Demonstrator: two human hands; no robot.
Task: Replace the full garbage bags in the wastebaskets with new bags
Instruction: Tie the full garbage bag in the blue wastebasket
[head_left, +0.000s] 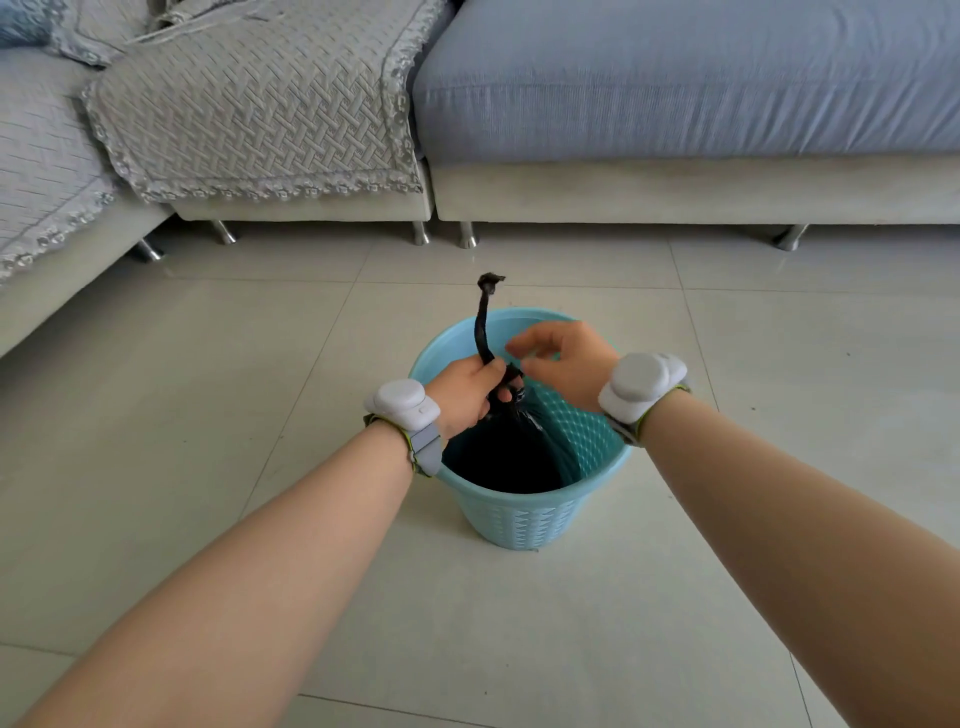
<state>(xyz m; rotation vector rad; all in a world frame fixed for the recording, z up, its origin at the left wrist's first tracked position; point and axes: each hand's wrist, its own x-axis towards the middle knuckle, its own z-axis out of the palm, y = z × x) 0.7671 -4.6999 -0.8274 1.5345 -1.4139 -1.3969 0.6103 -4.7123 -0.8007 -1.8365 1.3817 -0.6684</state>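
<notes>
A light blue plastic wastebasket (524, 514) stands on the tiled floor in front of me. Inside it sits a black garbage bag (511, 457), its top gathered into a twisted neck that sticks up past the far rim. My left hand (467, 392) grips that neck just above the bag's body. My right hand (563, 361) hovers beside it over the basket's opening, fingers loosely bent, holding nothing. Both wrists carry grey strapped devices.
A grey-blue sofa (675, 104) runs along the back, with metal legs and a quilted grey cover (249, 114) draped over its left part. A second sofa section (47, 208) comes forward on the left. Pale floor tiles (208, 415) surround the basket.
</notes>
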